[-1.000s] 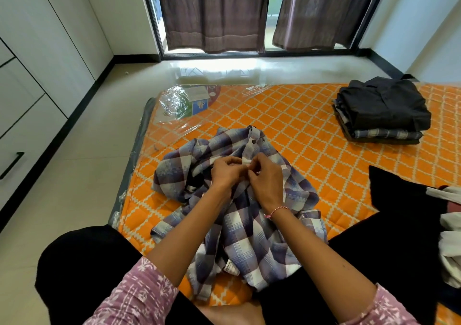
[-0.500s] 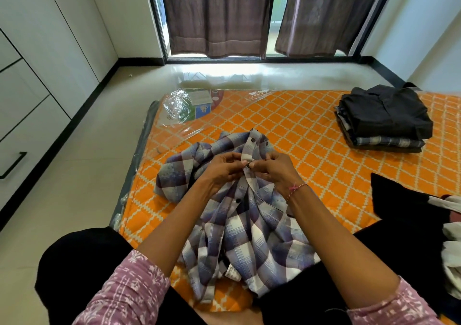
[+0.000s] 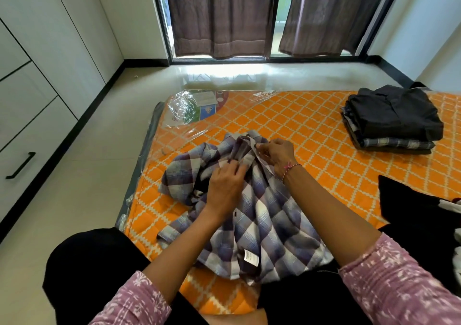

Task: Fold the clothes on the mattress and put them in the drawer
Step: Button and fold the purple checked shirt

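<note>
Orange quilted mattress (image 3: 311, 130) with a cream lattice print lies on the pale tiled floor (image 3: 99, 175); its left edge runs beside a wide bare strip of floor.

Nearest: two pink printed sleeves and dark-clad knees, cut off by the bottom edge. A plaid shirt (image 3: 264, 225), soft blue-grey and white checks, rumpled, lies on the mattress between the knees, a white care label showing near its hem. Left hand (image 3: 224, 187) rests on the shirt front, fingers curled, pinching the placket fabric. Right hand (image 3: 277, 152), thread bracelet at the wrist, pinches the fabric near the collar with curled fingers. Whether a button sits between the fingertips is too small to tell.

Right edge: dark garment (image 3: 411, 207) with some white cloth, partly out of view.

Farther right: stack of folded clothes (image 3: 391, 120), dark pieces over a plaid layer, well apart from the shirt.

Far left corner of the mattress: crinkled clear plastic wrap (image 3: 189, 107) over a printed label, text unreadable.

Left wall: white drawer (image 3: 30, 150) fronts, one black bar handle, closed. Beyond: brown curtains (image 3: 219, 15) over a glass door.
</note>
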